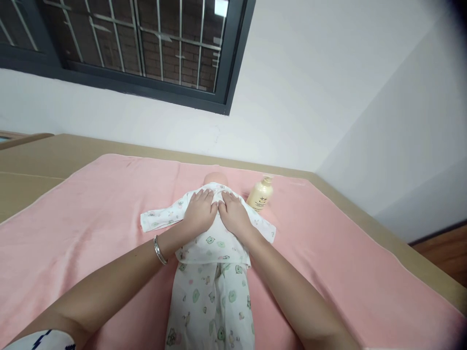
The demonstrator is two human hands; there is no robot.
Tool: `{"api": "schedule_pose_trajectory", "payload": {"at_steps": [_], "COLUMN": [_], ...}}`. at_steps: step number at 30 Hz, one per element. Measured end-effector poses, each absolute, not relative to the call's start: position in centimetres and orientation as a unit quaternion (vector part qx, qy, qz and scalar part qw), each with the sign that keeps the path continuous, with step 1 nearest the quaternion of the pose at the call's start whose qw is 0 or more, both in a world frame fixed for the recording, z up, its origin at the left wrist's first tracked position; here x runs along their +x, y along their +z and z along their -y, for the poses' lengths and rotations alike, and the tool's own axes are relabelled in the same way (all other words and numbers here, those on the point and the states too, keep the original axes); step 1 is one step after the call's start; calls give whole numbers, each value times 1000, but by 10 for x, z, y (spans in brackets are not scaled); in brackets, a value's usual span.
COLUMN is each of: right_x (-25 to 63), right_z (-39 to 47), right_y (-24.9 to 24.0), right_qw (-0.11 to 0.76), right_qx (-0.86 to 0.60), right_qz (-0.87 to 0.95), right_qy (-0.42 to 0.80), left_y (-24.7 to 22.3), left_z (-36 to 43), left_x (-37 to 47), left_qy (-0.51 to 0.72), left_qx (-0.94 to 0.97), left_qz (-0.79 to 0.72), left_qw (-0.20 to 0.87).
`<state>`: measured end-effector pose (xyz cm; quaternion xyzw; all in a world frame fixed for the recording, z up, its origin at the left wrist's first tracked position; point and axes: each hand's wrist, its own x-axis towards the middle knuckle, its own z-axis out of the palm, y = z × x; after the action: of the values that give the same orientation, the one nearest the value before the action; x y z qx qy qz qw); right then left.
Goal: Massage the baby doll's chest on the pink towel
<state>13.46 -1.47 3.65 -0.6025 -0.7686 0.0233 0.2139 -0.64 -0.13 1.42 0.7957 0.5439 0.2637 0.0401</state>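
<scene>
A doll or baby figure in a white patterned top [215,245] and matching trousers [211,306] lies on a pink blanket [109,204], its rounded head [215,178] toward the wall. Flat on the upper part of the top rests my left hand [200,210], fingers extended, a silver bangle on the wrist. Beside it, my right hand [233,214] lies flat on the same garment, with the thumbs close together. Neither hand grips anything. The sleeves spread out to both sides; the face is not visible.
A pale yellow pump bottle [260,194] stands on the blanket, right of the figure's head. The blanket covers a tan surface [47,153] that meets a white wall [292,97]. Above is a dark-framed window [228,68] with bars.
</scene>
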Motion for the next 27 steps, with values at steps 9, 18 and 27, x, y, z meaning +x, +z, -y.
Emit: {"api": "schedule_pose_trajectory", "payload": {"at_steps": [9, 18, 27], "right_x": [136, 143, 125], "right_z": [13, 9, 39], "right_y": [34, 43, 54], "right_qw": [233, 209, 163], "right_qx": [-589, -554, -609], "right_qz": [774, 806, 776], "right_qy": [17, 16, 24], "left_y": [14, 21, 31], "left_z": [7, 19, 8], "left_x": [-4, -2, -9], "left_qy": [268, 261, 239], "left_qx": [783, 799, 801], "left_qz": [-561, -542, -546], "left_qw": [20, 7, 57]}}
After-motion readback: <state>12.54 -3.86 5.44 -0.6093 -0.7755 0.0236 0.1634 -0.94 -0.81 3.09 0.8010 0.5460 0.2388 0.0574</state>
